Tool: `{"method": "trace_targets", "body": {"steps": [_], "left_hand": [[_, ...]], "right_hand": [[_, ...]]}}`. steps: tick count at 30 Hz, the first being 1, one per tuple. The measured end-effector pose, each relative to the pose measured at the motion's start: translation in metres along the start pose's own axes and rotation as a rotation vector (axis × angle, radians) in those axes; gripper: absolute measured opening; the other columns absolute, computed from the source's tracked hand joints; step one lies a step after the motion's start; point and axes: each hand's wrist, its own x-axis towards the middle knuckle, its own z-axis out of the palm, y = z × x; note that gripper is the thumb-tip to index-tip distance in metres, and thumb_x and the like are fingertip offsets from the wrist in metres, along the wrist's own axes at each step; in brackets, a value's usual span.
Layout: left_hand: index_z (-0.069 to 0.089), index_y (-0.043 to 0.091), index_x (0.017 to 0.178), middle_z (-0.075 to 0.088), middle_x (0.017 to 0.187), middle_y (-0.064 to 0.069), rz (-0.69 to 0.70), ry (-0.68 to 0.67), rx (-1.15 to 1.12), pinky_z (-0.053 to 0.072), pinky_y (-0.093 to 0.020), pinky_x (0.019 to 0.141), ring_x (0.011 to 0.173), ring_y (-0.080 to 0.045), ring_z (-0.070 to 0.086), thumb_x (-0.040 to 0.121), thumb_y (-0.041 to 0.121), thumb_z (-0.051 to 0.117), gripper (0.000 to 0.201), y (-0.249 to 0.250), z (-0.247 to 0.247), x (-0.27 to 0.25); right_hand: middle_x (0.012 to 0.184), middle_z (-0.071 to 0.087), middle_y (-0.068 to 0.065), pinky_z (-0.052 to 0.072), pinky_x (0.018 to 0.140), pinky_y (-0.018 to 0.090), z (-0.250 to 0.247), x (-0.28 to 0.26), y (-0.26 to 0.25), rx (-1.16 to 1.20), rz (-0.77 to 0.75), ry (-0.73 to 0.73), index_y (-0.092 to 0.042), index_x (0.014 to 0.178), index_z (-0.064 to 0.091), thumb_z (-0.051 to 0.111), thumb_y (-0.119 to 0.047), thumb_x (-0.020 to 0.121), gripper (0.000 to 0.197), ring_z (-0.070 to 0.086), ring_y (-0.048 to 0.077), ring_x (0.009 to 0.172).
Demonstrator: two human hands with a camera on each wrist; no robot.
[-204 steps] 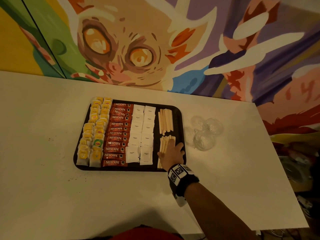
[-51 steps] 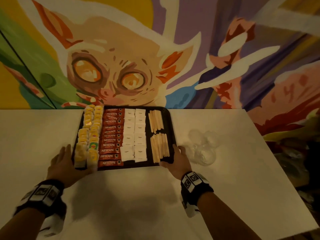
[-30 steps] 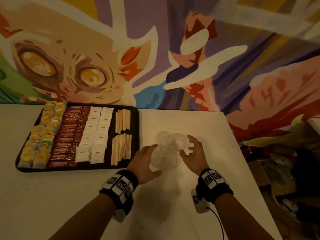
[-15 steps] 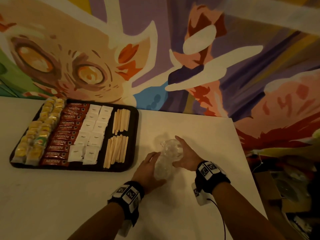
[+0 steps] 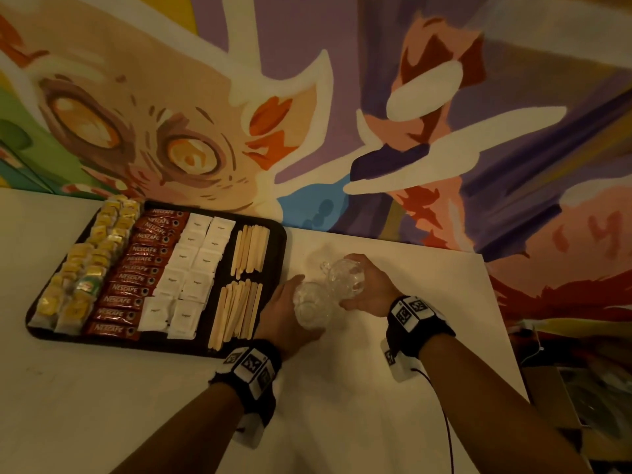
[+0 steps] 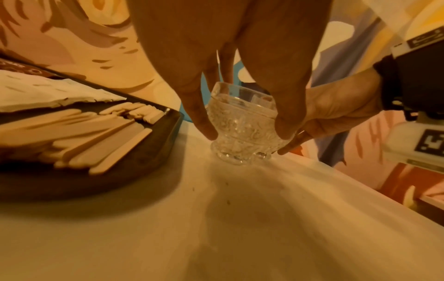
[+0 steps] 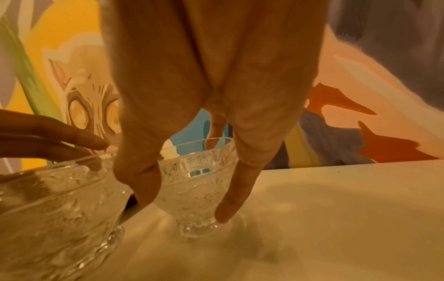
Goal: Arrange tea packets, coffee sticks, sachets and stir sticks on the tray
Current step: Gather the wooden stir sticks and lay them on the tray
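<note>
A dark tray (image 5: 277,254) lies at the left of the white table (image 5: 342,388). It holds rows of yellow tea packets (image 5: 85,268), red coffee sticks (image 5: 136,268), white sachets (image 5: 191,268) and two bundles of wooden stir sticks (image 5: 249,251). To the right of the tray, my left hand (image 5: 301,309) grips a patterned clear glass (image 6: 242,140) between thumb and fingers, its foot on the table. My right hand (image 5: 359,285) grips a second glass (image 7: 199,180) the same way. The two glasses stand side by side, almost touching.
A painted mural wall (image 5: 307,114) rises right behind the table. The table's right edge (image 5: 499,336) is close to my right wrist, with dark clutter (image 5: 588,388) below it. Bare tabletop lies in front of the tray and the hands.
Both hands left the tray's sides and went to the cluster of glasses on the right. Each now grips one glass, and the two have come slightly apart, nearer the tray.
</note>
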Motion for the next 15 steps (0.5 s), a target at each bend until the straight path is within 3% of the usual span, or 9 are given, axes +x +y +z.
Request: {"method": "trace_targets", "body": {"steps": [2,6,11,15], "left_hand": [[0.027,0.025,0.146,0.037,0.147,0.001,-0.047,0.011,-0.04,0.041,-0.037,0.103,0.132,-0.022,0.042,0.063,0.026,0.089,0.104,0.004,-0.004,0.013],[0.027,0.025,0.144,0.043,0.142,0.0,-0.065,0.032,-0.06,0.043,-0.035,0.098,0.127,-0.022,0.047,0.06,0.025,0.091,0.105,0.005,-0.004,0.034],[0.029,0.022,0.139,0.051,0.132,0.001,-0.099,0.068,-0.105,0.045,-0.028,0.091,0.121,-0.021,0.052,0.058,0.022,0.092,0.102,0.003,0.002,0.046],[0.03,0.021,0.14,0.049,0.135,0.0,-0.132,0.1,-0.13,0.048,-0.035,0.096,0.123,-0.022,0.05,0.058,0.021,0.092,0.103,0.002,0.006,0.05]], "right_hand": [[0.128,0.053,0.003,0.05,0.089,0.03,-0.005,0.018,-0.008,-0.024,-0.011,-0.01,-0.023,0.141,0.037,0.09,-0.009,0.062,0.096,0.056,0.024,0.112],[0.131,0.051,0.003,0.049,0.099,0.042,-0.009,0.053,-0.017,-0.038,-0.012,-0.043,-0.023,0.141,0.035,0.089,-0.009,0.062,0.096,0.053,0.025,0.118],[0.129,0.049,-0.001,0.049,0.099,0.038,-0.008,0.085,-0.02,-0.075,-0.018,-0.103,-0.025,0.14,0.034,0.09,-0.01,0.062,0.097,0.051,0.021,0.119],[0.134,0.045,0.004,0.047,0.103,0.044,-0.01,0.102,-0.027,-0.075,-0.049,-0.156,-0.02,0.139,0.032,0.09,-0.006,0.061,0.098,0.049,0.025,0.124]]}}
